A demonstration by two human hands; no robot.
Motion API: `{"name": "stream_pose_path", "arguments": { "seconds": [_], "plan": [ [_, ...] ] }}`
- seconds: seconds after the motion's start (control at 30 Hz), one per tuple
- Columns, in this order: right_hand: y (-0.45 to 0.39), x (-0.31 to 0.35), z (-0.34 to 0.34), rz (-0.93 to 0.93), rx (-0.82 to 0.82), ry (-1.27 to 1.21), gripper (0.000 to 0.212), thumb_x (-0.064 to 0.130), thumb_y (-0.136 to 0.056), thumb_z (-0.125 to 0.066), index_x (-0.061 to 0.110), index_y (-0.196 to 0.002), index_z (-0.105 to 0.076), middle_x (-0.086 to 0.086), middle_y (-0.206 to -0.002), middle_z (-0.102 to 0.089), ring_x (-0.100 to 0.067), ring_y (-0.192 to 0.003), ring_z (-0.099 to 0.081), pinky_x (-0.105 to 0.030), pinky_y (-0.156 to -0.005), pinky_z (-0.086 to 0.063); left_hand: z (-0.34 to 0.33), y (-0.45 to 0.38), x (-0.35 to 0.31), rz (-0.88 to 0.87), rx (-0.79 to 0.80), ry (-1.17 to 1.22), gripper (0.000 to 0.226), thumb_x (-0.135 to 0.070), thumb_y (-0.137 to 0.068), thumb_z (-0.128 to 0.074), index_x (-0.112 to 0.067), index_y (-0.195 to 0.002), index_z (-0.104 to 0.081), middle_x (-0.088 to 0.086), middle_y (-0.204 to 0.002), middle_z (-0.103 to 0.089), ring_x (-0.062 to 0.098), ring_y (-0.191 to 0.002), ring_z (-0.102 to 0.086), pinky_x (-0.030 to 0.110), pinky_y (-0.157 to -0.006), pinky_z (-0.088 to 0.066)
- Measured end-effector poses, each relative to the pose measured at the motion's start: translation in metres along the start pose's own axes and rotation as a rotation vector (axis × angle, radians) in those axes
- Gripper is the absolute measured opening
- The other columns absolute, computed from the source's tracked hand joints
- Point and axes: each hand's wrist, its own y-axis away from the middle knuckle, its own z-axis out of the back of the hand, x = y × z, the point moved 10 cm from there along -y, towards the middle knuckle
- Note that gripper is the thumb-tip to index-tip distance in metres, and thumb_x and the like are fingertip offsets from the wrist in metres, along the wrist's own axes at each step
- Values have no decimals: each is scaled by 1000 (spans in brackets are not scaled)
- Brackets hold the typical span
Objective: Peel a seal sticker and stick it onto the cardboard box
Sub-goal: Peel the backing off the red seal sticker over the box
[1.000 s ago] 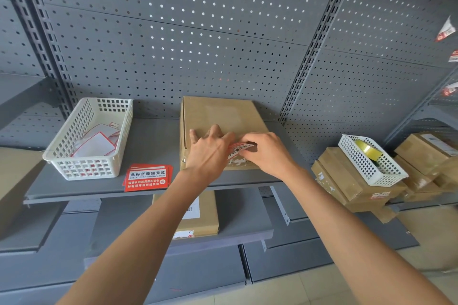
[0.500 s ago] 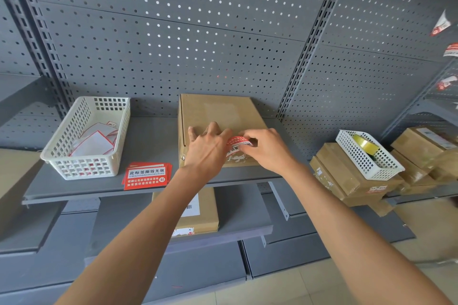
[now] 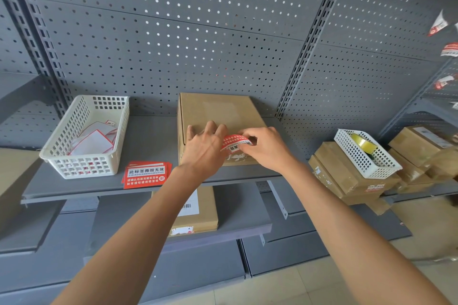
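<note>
Head view: seal sticker [image 3: 236,143] is peeled and curled, pinched in right hand [image 3: 266,148] over the near edge of cardboard box [image 3: 218,119] on the shelf. Left hand [image 3: 204,150] rests flat, fingers straight, on the box. Sticking and pressing down remain.

A: Light even, soft daylight tone; faint shadows under the shelf [image 3: 148,190].
B: Wide-angle bowing bends the pegboard [image 3: 223,32] uprights at the edges. Centre sharp, far right corner slightly smeared.
</note>
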Motion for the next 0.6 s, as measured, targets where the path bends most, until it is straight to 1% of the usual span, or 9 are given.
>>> {"name": "stream_pose_path", "arguments": {
  "seconds": [0.07,0.1,0.17,0.23,0.33,0.4,0.43,0.53,0.6],
  "plan": [
    [0,2,0,1,7,8,10,27,-84,-67,28,-90,-76,19,-86,-73,0,-74,-63,-24,-66,-48,-1,2,0,3,-11,-29,51,-47,-88,-67,-18,-124,-45,4,-122,-48,33,-88,-67,55,-114,-23],
    [0,2,-1,3,5,17,9,27,-84,-68,27,-89,-75,18,-92,-74,-4,-81,-64,-27,-72,-51,-2,3,0,6,-18,-39,52,-46,-88,-67,-18,-125,-45,4,-123,-48,33,-90,-67,54,-115,-22],
    [-1,5,-1,4,2,51,7,25,-84,-69,24,-87,-74,15,-105,-74,-10,-93,-64,-30,-81,-51,-2,4,1,16,-33,-35,53,-46,-87,-68,-18,-127,-45,3,-125,-48,31,-93,-67,54,-116,-21],
    [-2,7,-1,6,4,74,10,25,-84,-69,21,-91,-74,14,-111,-72,-13,-98,-63,-30,-82,-48,-1,3,2,20,-50,-17,54,-46,-86,-69,-19,-126,-46,3,-124,-49,30,-96,-67,52,-116,-21],
    [-1,6,0,-4,15,84,16,25,-86,-68,20,-100,-75,15,-118,-70,-7,-96,-55,-24,-78,-35,-1,3,6,23,-73,7,50,-46,-85,-69,-21,-123,-49,1,-120,-52,27,-101,-65,50,-116,-22],
    [0,5,1,-9,23,84,18,24,-87,-68,19,-103,-75,16,-122,-70,-4,-97,-50,-22,-79,-33,2,3,12,31,-110,94,37,-45,-88,-65,-23,-116,-55,0,-115,-55,27,-101,-64,50,-114,-24],
    [0,5,1,-10,25,80,19,24,-86,-68,20,-103,-75,16,-123,-70,-4,-98,-52,-22,-81,-35,3,3,15,36,-124,136,30,-44,-90,-63,-24,-111,-57,0,-112,-57,27,-101,-64,50,-113,-25],
    [1,5,0,-7,34,53,24,25,-85,-69,23,-109,-74,14,-119,-72,-9,-103,-63,-29,-91,-48,4,4,17,40,-126,186,18,-41,-91,-62,-26,-102,-62,-3,-111,-57,25,-103,-63,49,-114,-23],
    [2,4,0,-20,36,38,27,26,-85,-71,25,-111,-73,12,-115,-73,-10,-103,-65,-33,-93,-51,3,4,16,41,-126,205,14,-38,-90,-64,-27,-98,-64,-4,-112,-58,22,-107,-61,48,-115,-22]
  ]
}}
